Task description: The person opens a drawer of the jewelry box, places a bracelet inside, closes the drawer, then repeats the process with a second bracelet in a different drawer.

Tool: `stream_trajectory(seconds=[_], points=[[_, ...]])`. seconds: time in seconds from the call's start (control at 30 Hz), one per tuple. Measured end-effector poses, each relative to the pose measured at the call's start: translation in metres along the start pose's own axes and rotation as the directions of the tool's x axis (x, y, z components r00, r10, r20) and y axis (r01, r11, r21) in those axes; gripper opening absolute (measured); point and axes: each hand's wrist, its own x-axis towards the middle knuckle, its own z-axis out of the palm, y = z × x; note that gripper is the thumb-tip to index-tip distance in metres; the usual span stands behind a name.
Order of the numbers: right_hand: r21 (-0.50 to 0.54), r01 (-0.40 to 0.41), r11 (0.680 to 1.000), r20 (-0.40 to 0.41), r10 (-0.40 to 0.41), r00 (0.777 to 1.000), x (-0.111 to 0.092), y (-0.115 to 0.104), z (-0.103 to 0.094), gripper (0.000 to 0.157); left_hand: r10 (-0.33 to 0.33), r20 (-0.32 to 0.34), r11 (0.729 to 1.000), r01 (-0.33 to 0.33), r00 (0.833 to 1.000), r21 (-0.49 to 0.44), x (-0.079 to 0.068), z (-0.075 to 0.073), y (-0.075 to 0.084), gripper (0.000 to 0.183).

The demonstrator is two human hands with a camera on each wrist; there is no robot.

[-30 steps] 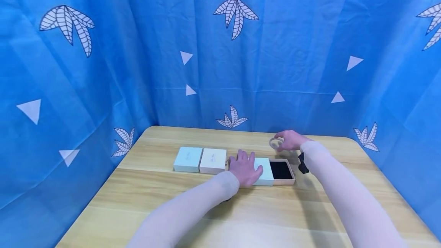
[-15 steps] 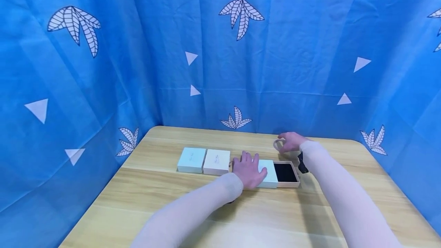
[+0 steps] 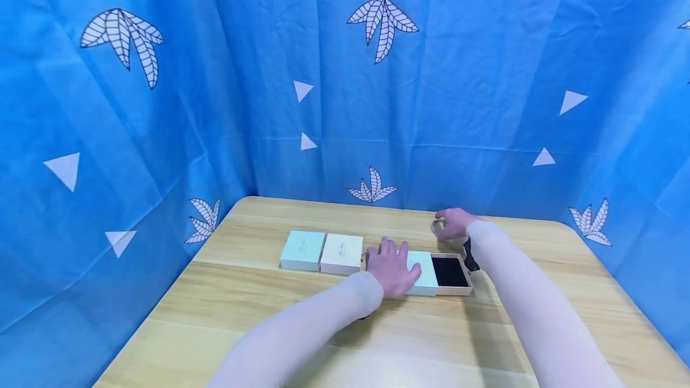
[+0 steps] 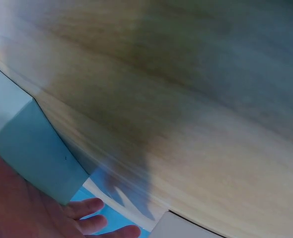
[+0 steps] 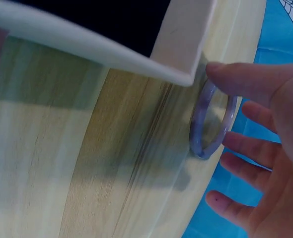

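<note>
A translucent, pale lilac bangle [image 5: 198, 120] is pinched between the thumb and fingers of my right hand [image 3: 455, 223], past the far right side of the boxes. My left hand [image 3: 390, 269] rests on a mint-green box sleeve [image 3: 424, 274] with its fingers spread. Out of the sleeve's right side sticks a pale pink drawer [image 3: 468, 280], with a black pad [image 3: 450, 272] inside. The left wrist view has the sleeve's side [image 4: 42, 151] beneath the palm, and fingertips [image 4: 93, 204] reaching beyond its edge. My left hand hides part of the sleeve.
Left of my left hand, a closed mint box [image 3: 303, 249] and a closed cream box [image 3: 342, 252] sit side by side on the wooden table [image 3: 259, 304]. A blue patterned curtain [image 3: 334, 88] surrounds the table's back and sides.
The whole head view has shifted slightly, so everything appears further right. Both hands stay in nearly the same places, left on the sleeve and right holding the bangle.
</note>
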Motion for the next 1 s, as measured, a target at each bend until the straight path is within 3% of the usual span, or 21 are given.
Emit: stream_trajectory(seconds=[1.0], points=[[-0.028, 0.001, 1.0, -0.057, -0.003, 0.998, 0.0001, 0.006, 0.0059, 0.074, -0.019, -0.002, 0.999, 0.019, 1.0, 0.025, -0.0017, -0.001, 0.0035, 0.079]])
